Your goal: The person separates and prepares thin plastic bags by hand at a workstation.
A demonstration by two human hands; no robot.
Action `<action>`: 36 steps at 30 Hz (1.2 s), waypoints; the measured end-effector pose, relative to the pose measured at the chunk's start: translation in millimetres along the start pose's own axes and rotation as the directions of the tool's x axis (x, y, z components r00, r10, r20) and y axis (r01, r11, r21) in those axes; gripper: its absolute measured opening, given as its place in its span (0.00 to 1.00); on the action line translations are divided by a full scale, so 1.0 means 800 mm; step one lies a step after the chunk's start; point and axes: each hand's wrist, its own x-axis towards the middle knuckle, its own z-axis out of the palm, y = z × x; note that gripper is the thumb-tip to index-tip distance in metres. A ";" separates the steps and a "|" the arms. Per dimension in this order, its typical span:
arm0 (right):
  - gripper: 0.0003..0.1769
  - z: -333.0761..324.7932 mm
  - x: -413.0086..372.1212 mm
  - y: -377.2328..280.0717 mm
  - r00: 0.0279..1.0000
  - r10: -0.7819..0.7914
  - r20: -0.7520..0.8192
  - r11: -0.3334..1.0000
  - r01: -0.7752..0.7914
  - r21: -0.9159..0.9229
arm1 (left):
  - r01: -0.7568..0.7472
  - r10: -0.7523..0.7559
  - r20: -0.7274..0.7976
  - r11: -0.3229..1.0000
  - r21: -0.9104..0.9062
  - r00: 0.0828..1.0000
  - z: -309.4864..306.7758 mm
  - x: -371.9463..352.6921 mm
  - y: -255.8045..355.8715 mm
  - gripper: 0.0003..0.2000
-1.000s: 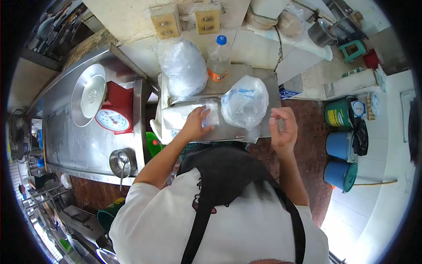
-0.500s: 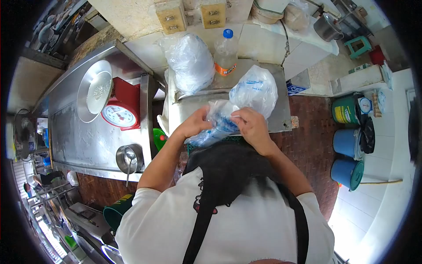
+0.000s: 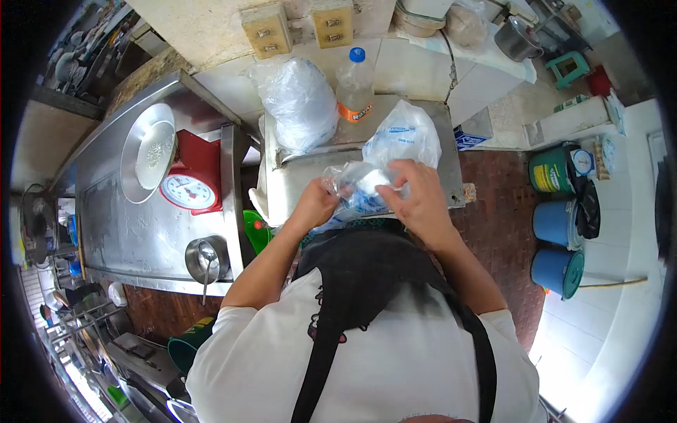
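Far left, a steel counter (image 3: 127, 225) carries a red scale (image 3: 187, 187). Its round pan (image 3: 148, 151) sits on top for weighing, with pale bits in it; can't tell what. Nearer, a small pot (image 3: 206, 259) holds a ladle. At centre, the left hand (image 3: 314, 204) is closed on the left edge of a clear plastic bag (image 3: 360, 185). The right hand (image 3: 417, 194) pinches its right side, so the bag is spread between both hands, over the near edge of the small table (image 3: 293, 183). Bag contents unclear. Farther back are a stuffed white bag (image 3: 300, 102), a bottle (image 3: 355, 88) and a printed bag (image 3: 405, 134). Far right, lidded buckets (image 3: 553, 224) stand on the floor, out of the way.
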 end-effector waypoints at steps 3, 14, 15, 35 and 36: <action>0.07 0.011 0.000 0.006 0.999 -0.043 -0.012 0.998 0.042 -0.047 | 0.013 -0.010 0.053 0.998 -0.065 0.999 0.006 -0.005 0.022 0.13; 0.08 0.023 -0.002 0.024 0.968 -0.248 0.037 0.957 0.251 -0.149 | 0.082 -0.082 -0.025 0.997 0.008 0.996 0.010 -0.001 0.015 0.12; 0.09 0.027 -0.003 0.030 0.973 -0.226 0.051 0.960 0.232 -0.159 | 0.082 -0.083 -0.029 0.996 -0.027 0.996 0.013 -0.002 0.015 0.12; 0.13 -0.051 0.021 -0.033 0.938 -0.327 -0.119 0.912 0.346 0.219 | -0.154 0.133 0.148 0.978 0.140 0.980 -0.001 -0.008 0.008 0.21; 0.14 -0.054 0.028 -0.020 0.918 -0.396 -0.012 0.907 0.393 0.151 | -0.175 0.154 0.142 0.973 0.149 0.978 0.000 -0.005 0.001 0.20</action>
